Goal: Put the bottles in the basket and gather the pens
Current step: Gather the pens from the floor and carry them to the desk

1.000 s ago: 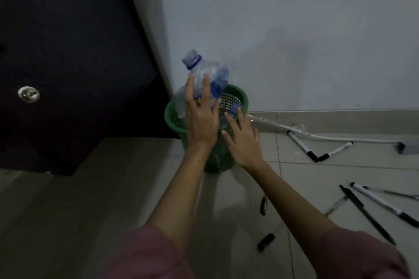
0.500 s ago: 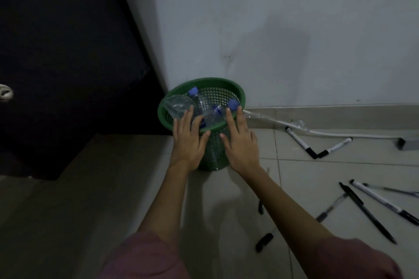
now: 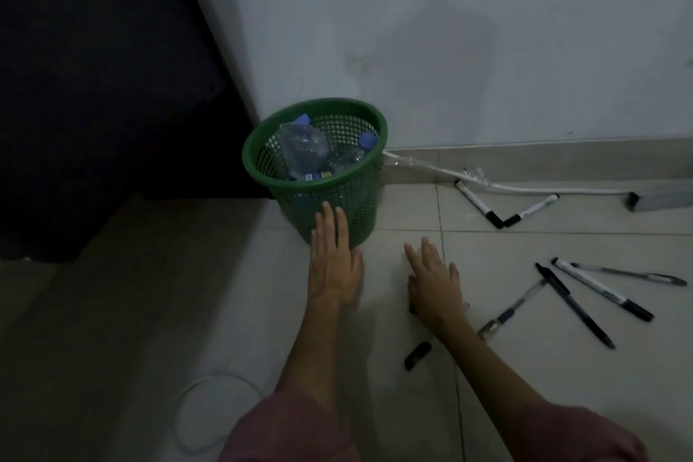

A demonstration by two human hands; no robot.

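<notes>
In the corner by the white wall [image 3: 450, 30] and the dark door [image 3: 93, 67]: a green mesh basket [image 3: 337, 199] upright on the tiled floor [image 3: 150, 311], with clear plastic bottles [image 3: 303, 150] inside, blue caps [image 3: 368, 141] up near the rim. In front of the basket, the left hand [image 3: 335, 266] flat and spread, fingers straight, fingertips over the lower basket wall, holding nothing; contact with the mesh not clear. Just to the right, the right hand [image 3: 435, 283] also flat and spread above the tile, empty, partly covering a small dark thing at its left edge. Near the right wrist, a black pen cap [image 3: 417, 355] alone on the floor. Further right, loose on the tiles: a clear-barrel pen [image 3: 513, 308], a long black pen [image 3: 573, 306], a white marker with black cap [image 3: 603, 289] and a thin grey pen [image 3: 630, 273], fanned out and close to each other. Near the skirting, two more white markers [image 3: 478, 204], black ends almost touching, below a white cable [image 3: 525, 187] along the wall. At bottom, pink sleeves [image 3: 292, 428] on both arms, and a loop of white cord [image 3: 210, 409] on the floor at left.
</notes>
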